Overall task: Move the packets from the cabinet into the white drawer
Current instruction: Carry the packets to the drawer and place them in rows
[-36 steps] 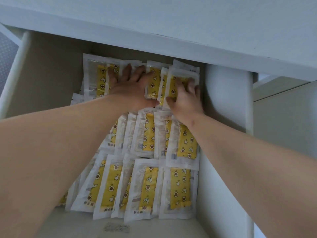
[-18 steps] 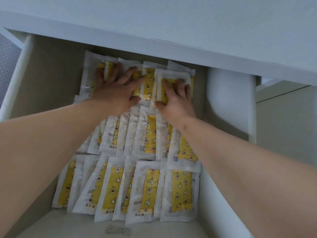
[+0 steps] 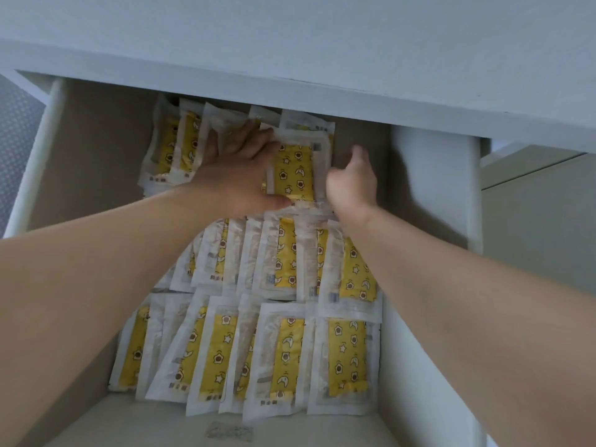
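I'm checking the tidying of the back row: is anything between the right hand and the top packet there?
Nothing visible. The right hand, curled, is right beside the top packet, at its right edge; the left hand lies flat on the packets to its left.

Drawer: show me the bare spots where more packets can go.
Bare drawer floor between the left wall and the packets; a smaller patch by the right wall, beside the right hand. Elsewhere packets overlap in three rows.
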Action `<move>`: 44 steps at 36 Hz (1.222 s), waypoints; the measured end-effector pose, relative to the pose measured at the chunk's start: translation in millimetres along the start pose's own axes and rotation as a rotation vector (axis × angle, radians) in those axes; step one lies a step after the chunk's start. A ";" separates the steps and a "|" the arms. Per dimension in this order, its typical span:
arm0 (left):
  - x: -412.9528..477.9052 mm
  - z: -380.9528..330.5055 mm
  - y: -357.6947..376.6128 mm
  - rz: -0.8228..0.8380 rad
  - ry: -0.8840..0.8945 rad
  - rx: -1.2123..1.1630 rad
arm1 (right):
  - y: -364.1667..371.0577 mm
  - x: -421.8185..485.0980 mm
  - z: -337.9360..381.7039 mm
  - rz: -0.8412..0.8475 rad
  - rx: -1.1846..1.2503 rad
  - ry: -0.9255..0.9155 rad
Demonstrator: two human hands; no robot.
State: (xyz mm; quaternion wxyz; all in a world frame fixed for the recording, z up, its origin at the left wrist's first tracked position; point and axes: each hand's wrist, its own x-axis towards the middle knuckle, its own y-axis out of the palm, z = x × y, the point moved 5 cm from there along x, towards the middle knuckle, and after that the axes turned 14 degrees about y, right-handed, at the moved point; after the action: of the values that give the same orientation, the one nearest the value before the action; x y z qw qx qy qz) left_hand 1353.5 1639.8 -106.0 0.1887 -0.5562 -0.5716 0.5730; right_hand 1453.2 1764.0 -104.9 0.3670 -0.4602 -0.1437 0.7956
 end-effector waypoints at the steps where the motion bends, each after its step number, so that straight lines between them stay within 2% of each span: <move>1: 0.3 -1.5 0.9 0.011 0.007 0.009 | -2.6 1.7 1.0 0.008 0.018 0.023; 5: 6.8 -11.6 4.2 0.058 0.021 0.060 | -11.8 10.4 9.4 -0.026 -0.014 0.024; 11: 23.8 -33.7 0.4 0.017 -0.051 0.087 | -14.6 14.0 8.0 -0.071 -0.153 -0.002; 15: 39.4 -38.1 -17.9 -0.175 -0.051 -0.049 | -14.3 10.0 4.8 -0.084 -0.279 -0.014; 19: 61.6 -38.0 -18.6 -0.142 -0.003 -0.205 | -13.4 9.1 -4.1 -0.070 -0.357 -0.011; 22: 67.0 -35.0 -10.3 -0.075 0.022 -0.158 | -12.5 14.5 -3.8 -0.083 -0.347 -0.021; 32: 31.0 0.6 5.4 0.004 0.082 0.240 | -15.0 19.5 3.5 -0.168 -0.362 -0.053; 36: 29.1 0.6 2.4 -0.019 0.092 0.221 | -14.9 19.6 2.3 -0.211 -0.398 -0.051; 41: 29.8 -0.9 0.7 -0.053 0.063 0.171 | -15.5 20.5 7.6 -0.284 -0.338 0.064; 44: 28.3 -3.8 -1.5 -0.114 0.035 0.126 | -13.3 21.3 10.6 -0.233 -0.336 0.052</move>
State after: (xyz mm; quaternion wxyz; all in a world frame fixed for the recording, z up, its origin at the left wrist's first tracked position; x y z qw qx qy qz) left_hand 1347.4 1666.0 -115.6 0.2658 -0.5195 -0.5617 0.5864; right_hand 1443.8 1789.5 -105.1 0.3783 -0.5155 -0.3172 0.7004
